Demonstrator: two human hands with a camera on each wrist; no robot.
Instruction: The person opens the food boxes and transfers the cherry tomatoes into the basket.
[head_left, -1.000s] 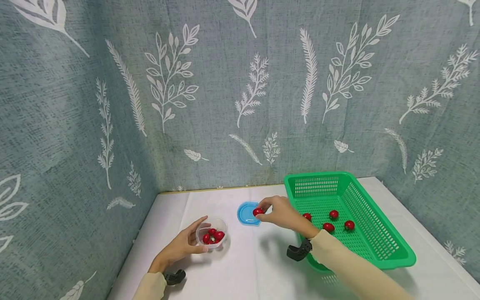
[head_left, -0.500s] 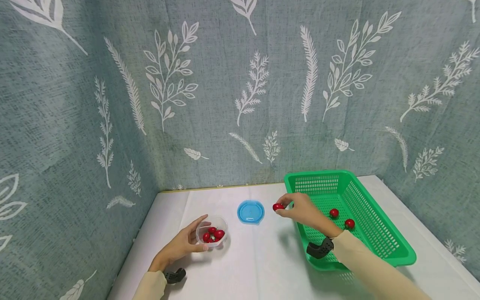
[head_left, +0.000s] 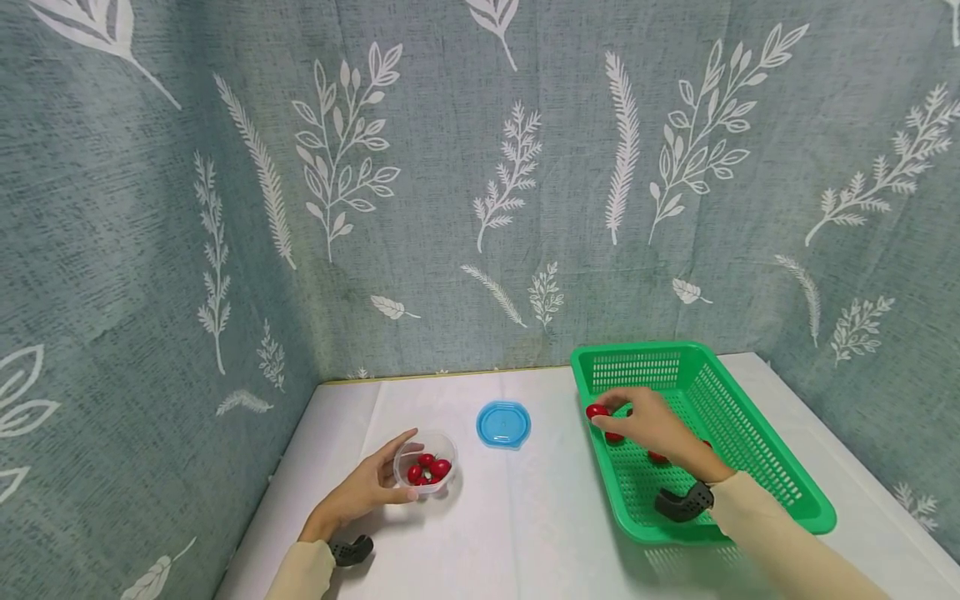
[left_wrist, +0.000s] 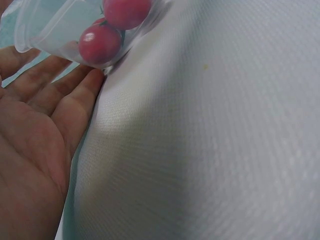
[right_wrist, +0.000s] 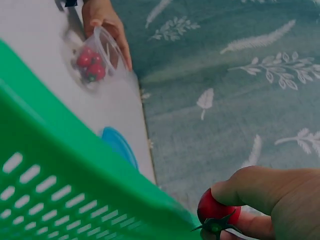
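My right hand (head_left: 645, 421) pinches a red cherry tomato (head_left: 597, 411) between thumb and fingers, over the left rim of the green plastic basket (head_left: 757, 417). In the right wrist view, the held tomato (right_wrist: 216, 206) shows its green stem cap. More cherry tomatoes (head_left: 615, 437) lie in the basket, partly hidden under my hand and wrist. At the left, my left hand (head_left: 367, 483) holds a small clear plastic container (head_left: 405, 461) standing on the table, thumb in front and fingers behind. Several tomatoes (left_wrist: 100, 44) rest inside it.
A blue lid (head_left: 503, 424) lies on the white table (head_left: 480, 533) between the container and the basket. Patterned grey-green cloth (head_left: 435, 208) hangs behind the table and along both sides.
My right hand has moved right with the tomato, from over the blue lid to the basket's left rim. The left hand and the container have stayed in place.
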